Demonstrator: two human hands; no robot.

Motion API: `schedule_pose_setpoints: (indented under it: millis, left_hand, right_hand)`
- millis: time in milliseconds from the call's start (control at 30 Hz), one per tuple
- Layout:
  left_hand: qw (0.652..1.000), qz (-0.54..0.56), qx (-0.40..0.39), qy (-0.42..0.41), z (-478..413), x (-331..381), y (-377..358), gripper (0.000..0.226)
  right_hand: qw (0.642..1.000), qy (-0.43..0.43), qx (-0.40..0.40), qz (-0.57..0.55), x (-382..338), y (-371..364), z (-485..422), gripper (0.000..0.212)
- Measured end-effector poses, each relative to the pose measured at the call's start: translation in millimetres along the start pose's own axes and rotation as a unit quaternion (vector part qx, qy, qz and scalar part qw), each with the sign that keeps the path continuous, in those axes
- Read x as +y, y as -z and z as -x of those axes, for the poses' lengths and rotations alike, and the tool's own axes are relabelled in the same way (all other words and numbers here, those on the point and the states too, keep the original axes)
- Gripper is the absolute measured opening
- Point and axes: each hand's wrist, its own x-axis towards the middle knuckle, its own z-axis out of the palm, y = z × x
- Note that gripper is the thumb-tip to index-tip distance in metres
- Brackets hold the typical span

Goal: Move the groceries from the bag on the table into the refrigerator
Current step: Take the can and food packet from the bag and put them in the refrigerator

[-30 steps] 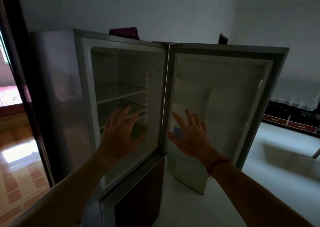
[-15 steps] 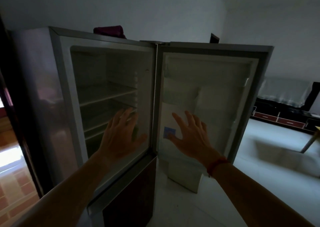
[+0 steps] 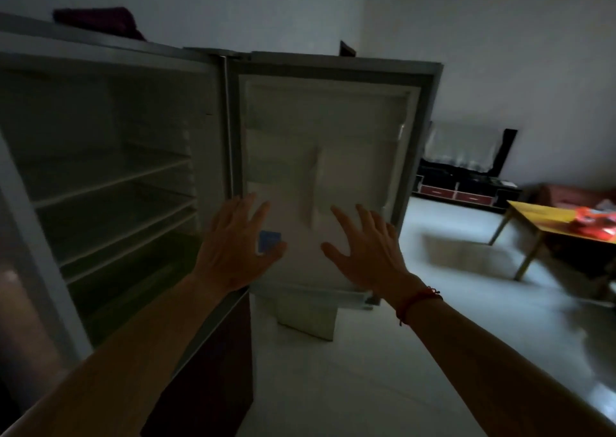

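Reaching forward on my feed, both bare forearms rise from the lower corners of the view, roughly parallel. The left hand point(image 3: 233, 246) is released: fingers straight and spread, its back toward the camera. It sits in front of the hinge side of the door point(image 3: 333, 143), which stands swung wide open. Its thumb lies across the lower corner of a small blue sticker point(image 3: 269, 240) on the white inner panel. The right hand point(image 3: 366, 253) mirrors it, also loose with fingers fanned and thumb pointing inward, in front of the panel's lower part. A thin red bracelet point(image 3: 418, 300) circles that wrist. Neither hand holds anything, and I cannot tell whether either palm touches the panel.

The refrigerator point(image 3: 213, 80) fills the left of the view, its dim upper compartment showing bare wire shelves point(image 3: 110, 183). A dark red cloth point(image 3: 96, 21) lies on its top. The bag point(image 3: 596, 225), orange-red, sits well apart at the far right on the yellow table point(image 3: 546, 218), cut off by the frame edge.
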Motion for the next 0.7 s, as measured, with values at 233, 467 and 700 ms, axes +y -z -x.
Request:
schedule_pose_setpoints:
  millis: [233, 467, 700]
  left_hand:
    - [0.992, 0.091, -0.002, -0.084, -17.8, 35.2, -24.4, 0.085]
    - [0.971, 0.140, -0.022, -0.193, -16.2, 82.7, -40.8, 0.085]
    - [0.947, 0.174, -0.020, -0.271, -4.5, 150.6, -45.2, 0.082]
  right_hand:
    - [0.993, -0.103, 0.005, 0.063, 29.5, 20.0, 40.7, 0.076]
    - [0.971, -0.216, 0.004, 0.104, 45.3, 40.6, 109.0, 0.074]
    - [0.943, -0.305, 0.002, 0.134, 69.8, 65.5, 179.9, 0.073]
